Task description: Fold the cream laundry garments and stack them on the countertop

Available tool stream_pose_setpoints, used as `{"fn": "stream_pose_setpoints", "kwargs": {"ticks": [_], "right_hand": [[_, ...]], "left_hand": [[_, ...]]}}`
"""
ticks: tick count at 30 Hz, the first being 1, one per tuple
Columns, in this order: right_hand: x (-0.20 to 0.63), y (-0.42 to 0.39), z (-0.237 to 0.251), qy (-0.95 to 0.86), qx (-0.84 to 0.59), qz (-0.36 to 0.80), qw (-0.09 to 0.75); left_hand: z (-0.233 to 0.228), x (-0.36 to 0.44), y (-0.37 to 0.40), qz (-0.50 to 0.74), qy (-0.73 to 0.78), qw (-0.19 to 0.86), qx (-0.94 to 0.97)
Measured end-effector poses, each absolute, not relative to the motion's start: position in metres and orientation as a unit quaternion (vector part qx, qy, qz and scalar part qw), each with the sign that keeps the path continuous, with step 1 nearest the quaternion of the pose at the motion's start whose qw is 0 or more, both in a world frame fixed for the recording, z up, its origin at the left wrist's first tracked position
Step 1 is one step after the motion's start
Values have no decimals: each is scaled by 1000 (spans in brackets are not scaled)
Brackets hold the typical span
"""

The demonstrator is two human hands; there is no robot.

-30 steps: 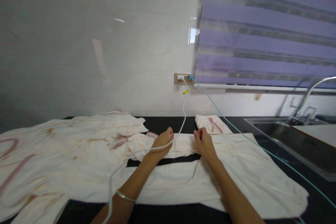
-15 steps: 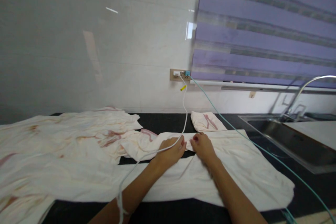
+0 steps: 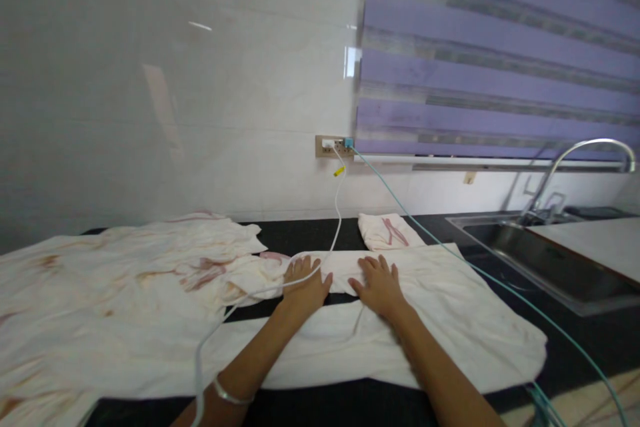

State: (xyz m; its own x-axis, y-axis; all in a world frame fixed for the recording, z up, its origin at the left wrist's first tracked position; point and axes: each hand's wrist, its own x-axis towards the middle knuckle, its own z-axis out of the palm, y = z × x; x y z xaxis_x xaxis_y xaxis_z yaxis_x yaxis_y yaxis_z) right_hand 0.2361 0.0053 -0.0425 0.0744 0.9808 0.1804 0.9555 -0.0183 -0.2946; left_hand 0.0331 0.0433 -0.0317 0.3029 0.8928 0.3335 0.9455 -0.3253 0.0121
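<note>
A cream cloth [image 3: 450, 320] lies spread on a black counter [image 3: 300, 235]. My left hand [image 3: 306, 283] and my right hand [image 3: 379, 282] rest flat on its folded far edge, side by side, fingers spread, holding nothing. A white cable [image 3: 336, 227] runs from the wall socket [image 3: 331, 146] down across my left hand and forearm. A small folded cloth [image 3: 387, 230] with a red mark sits just beyond my right hand.
A pile of cream cloths [image 3: 115, 287] with reddish stains covers the counter's left. A steel sink [image 3: 555, 260] with a curved tap [image 3: 575, 167] is at the right. A teal cable [image 3: 450, 250] runs from the socket to the lower right. Purple blinds [image 3: 500, 60] hang behind.
Both hands, earlier pinching the cloth's far edge, have laid it down and now press flat on it with fingers spread. The view shifted slightly right.
</note>
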Motion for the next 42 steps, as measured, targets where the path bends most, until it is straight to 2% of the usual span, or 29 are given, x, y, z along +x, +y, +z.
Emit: {"fn": "stream_pose_setpoints", "kwargs": {"ticks": [4,8,12,16,20,32,39,42], "right_hand": [[233,1,-47,-685,-709,36,162],[228,0,-43,-675,-705,-20,220],[230,-5,-33,-638,-702,-79,307],[248,-18,-36,-610,-716,-68,333],[271,-39,-45,-608,-732,-20,307],[260,-79,-50,-653,-745,8,138],[269,-56,-8,-672,-732,72,86],[264,-25,5,-644,-760,35,84]], "left_hand": [[-35,24,58,-78,-632,29,-770],[-30,10,73,-69,-643,5,-763],[-22,10,73,-127,-620,34,-773],[-13,31,51,-224,-480,24,-848],[-15,53,29,-186,-404,-24,-895],[-14,39,28,-182,-485,-9,-855],[-11,39,31,-134,-505,17,-853],[-14,39,35,-127,-545,17,-829]]}}
